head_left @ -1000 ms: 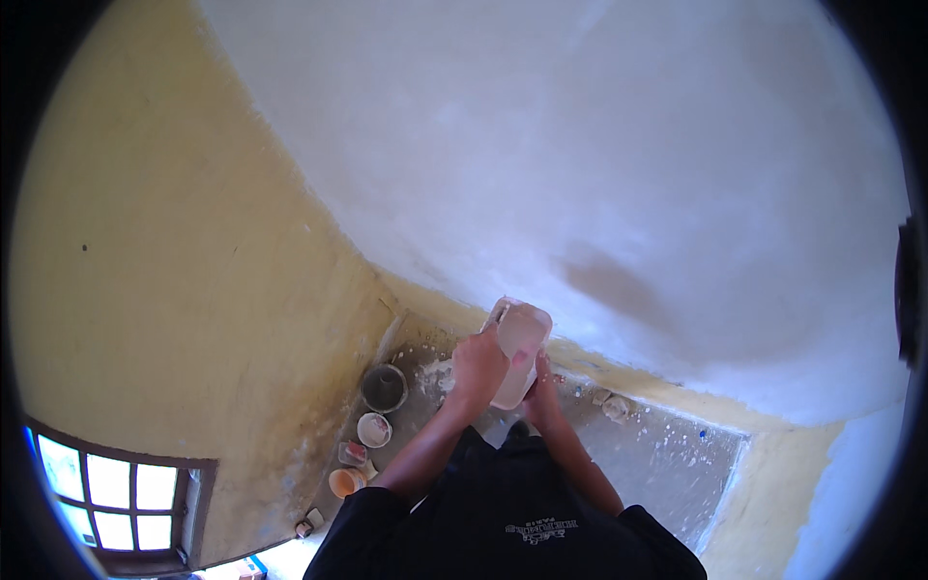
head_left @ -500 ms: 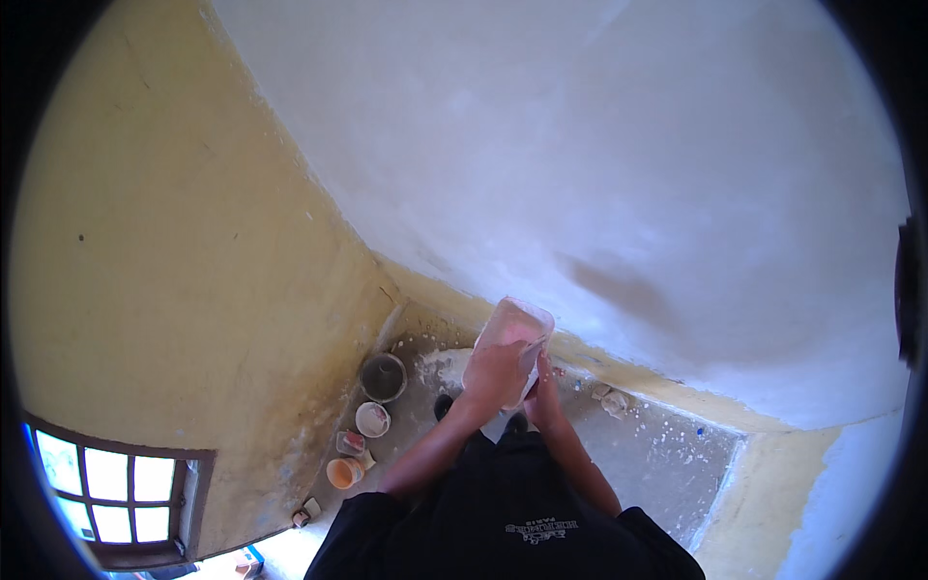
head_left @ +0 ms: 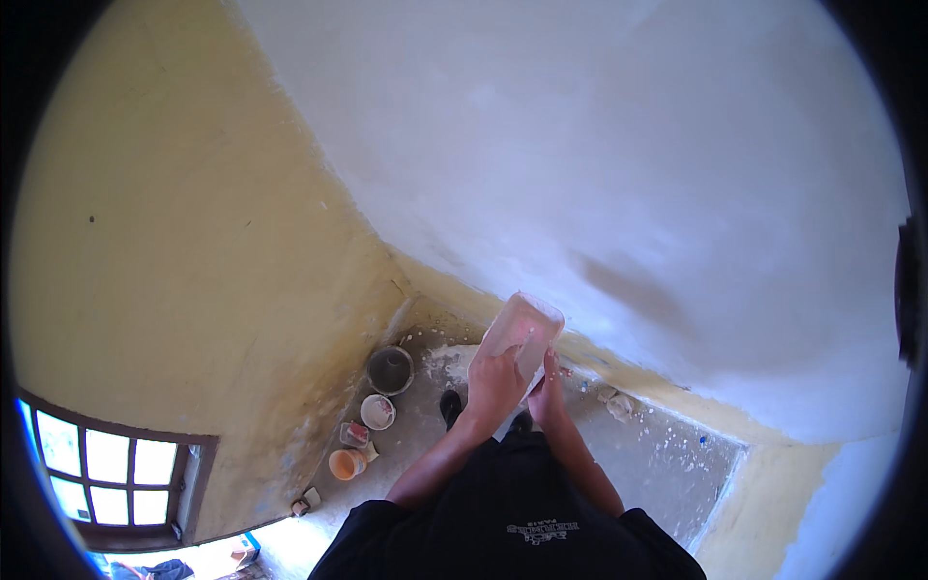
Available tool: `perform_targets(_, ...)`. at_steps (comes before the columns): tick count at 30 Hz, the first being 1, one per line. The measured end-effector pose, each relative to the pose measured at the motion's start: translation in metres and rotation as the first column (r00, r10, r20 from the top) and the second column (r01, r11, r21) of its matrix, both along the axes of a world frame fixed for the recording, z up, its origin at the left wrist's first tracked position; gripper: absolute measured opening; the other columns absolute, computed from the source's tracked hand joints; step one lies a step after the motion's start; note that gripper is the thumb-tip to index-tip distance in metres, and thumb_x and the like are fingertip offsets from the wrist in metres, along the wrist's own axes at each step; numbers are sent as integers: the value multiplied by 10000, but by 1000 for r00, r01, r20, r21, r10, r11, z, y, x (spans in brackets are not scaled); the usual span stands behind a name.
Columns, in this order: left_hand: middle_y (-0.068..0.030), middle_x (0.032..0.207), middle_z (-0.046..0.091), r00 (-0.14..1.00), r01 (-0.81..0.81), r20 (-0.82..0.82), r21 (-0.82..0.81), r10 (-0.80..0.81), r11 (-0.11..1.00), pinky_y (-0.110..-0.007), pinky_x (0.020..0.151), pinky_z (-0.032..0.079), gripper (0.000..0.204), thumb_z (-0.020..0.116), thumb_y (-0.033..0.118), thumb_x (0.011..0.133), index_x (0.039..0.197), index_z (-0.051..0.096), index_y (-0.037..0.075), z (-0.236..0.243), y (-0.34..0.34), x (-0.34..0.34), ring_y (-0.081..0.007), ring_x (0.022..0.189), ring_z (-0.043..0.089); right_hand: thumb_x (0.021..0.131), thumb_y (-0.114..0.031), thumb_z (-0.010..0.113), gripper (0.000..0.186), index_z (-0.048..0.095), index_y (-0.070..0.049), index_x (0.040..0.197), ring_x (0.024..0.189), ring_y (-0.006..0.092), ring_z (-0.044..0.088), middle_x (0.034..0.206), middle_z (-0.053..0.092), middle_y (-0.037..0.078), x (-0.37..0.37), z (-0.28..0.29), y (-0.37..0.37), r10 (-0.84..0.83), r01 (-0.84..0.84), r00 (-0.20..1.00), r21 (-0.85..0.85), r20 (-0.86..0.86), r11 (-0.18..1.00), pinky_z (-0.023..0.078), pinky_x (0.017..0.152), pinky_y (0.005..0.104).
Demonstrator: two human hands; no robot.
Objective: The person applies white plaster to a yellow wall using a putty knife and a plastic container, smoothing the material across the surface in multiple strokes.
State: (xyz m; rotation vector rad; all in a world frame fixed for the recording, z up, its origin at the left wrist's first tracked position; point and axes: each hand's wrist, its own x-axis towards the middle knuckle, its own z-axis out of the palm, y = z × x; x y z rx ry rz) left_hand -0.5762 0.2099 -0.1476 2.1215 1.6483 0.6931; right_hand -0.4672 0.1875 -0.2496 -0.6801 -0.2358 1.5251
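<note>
In front of my body is a shallow rectangular plastic container [head_left: 535,314], pale with a pinkish inside, tilted with its far end up toward the white wall. My right hand [head_left: 547,394] grips its right side near the bottom. Over the container's near part lies my left hand [head_left: 495,385], fingers curled in against the inside. A pale flat piece [head_left: 530,359], perhaps a scraper blade, shows between the two hands. What my left fingers close on is too small to make out.
Freshly white-coated wall [head_left: 619,174] rises ahead, with a yellow wall [head_left: 193,242] on the left. Along the left wall's foot stand a dark bucket [head_left: 390,371], a white tub [head_left: 378,412], a small clear tub [head_left: 354,434] and an orange bucket [head_left: 346,464]. Rubble [head_left: 616,404] lies on the right floor.
The container and both hands have shifted slightly to the right in the view. My left hand has moved a little within the container; both hands stay on it.
</note>
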Motion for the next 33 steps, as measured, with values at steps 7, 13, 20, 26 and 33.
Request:
perform_targets(7,-279,805,639,988,-132,57,-144,141,981,-533,720,508,247,541,102,825,1019,671,20,14,2,-6,-462,763,626,1008,-342,484,466,327,-129,1392,1220,186,495,1304,494,59,0,-9,-2,8,-9,1000,-44,-28,999,419,1016,384)
perform_targets(13,-288,823,639,990,-64,118,-116,78,991,-517,734,510,240,554,106,826,1011,669,7,3,3,-5,-465,805,625,1000,-347,500,491,319,-134,1403,1234,194,479,1327,476,70,-2,-5,-2,30,-30,1000,-38,-8,999,409,1025,386)
perform_targets(20,-238,783,663,898,-34,420,-226,129,973,-389,695,522,231,547,36,859,1056,647,-34,25,12,-24,-341,741,687,1010,-395,456,480,397,-112,1394,1230,200,506,1325,526,53,4,3,-3,38,-37,999,-30,21,999,402,1042,384)
perform_targets(26,-80,925,689,625,126,726,-455,285,882,-290,722,522,264,486,-53,894,1130,604,-55,-23,26,-41,-127,810,654,1003,-369,477,467,421,-90,1373,1231,210,504,1326,524,73,20,-21,-1,27,-27,1000,5,-12,1000,403,1043,382)
perform_targets(33,-103,1135,610,163,549,847,-504,505,667,-366,875,550,321,468,44,959,1268,481,-42,-34,54,-67,-205,1002,635,1007,-375,459,465,425,-77,1362,1234,231,506,1332,524,86,44,-18,2,-66,66,998,-41,-2,997,405,1046,392)
